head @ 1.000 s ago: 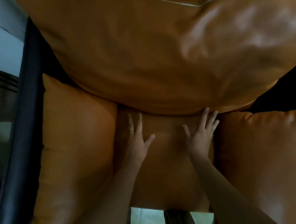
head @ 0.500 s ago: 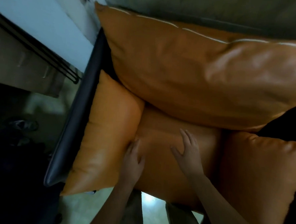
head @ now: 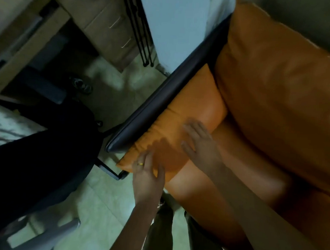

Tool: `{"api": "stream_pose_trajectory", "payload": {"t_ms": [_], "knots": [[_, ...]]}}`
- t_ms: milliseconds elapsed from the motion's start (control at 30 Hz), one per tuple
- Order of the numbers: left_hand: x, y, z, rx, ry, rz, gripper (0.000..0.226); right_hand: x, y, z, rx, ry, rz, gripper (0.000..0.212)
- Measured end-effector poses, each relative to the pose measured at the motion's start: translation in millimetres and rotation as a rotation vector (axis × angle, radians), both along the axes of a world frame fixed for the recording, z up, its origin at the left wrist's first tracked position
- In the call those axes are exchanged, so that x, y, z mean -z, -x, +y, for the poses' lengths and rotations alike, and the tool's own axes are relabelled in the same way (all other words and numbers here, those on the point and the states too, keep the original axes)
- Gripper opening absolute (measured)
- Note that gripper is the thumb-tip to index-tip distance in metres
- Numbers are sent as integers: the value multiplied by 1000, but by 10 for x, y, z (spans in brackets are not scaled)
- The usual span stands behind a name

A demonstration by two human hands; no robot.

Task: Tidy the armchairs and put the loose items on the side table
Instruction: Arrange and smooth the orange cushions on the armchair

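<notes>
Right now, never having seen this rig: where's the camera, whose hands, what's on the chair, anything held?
There is no machine here. A person wears one wide-angle camera on the head, looking down, so the single picture is their own view, tilted and blurred. The left hand and right hand lie with fairly straight fingers on the orange side cushion of an armchair, next to its dark frame. Beside that are the seat cushion and the big back cushion. Neither hand holds anything.
</notes>
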State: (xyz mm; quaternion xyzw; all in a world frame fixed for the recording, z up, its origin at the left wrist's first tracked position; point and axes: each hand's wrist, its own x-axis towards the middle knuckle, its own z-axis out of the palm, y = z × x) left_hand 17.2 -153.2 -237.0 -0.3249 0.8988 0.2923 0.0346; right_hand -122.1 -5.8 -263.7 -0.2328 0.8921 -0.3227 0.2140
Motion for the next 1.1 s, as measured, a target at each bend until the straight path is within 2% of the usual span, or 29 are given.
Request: {"api": "stream_pose_trajectory", "payload": {"t_ms": [67,200,333,467,633,833,933,1000,1100], "knots": [[96,11,-195,41,87,29,50,70,25,-256,-161,-100,137,50],[366,187,-453,226,133,-55,53,322,212,-617,-383,-296,302,52],[702,323,-459,195,217,-138,59,545,499,-626,-521,-362,399,56],[824,288,-384,94,293,-141,60,597,581,-595,-461,-329,487,55],[808,93,-445,-16,287,-168,62,534,1078,-340,-321,-431,439,54],[687,-80,-494,-172,232,-246,70,252,1789,-191,-219,-692,156,62],[558,-52,-466,-168,225,-243,72,131,1561,-405,-103,-607,169,66],[522,-25,-420,-195,208,-222,71,162,1162,-477,-198,-511,212,66],[610,68,-367,-294,82,-209,74,340,620,-418,-322,-488,259,63]]}}
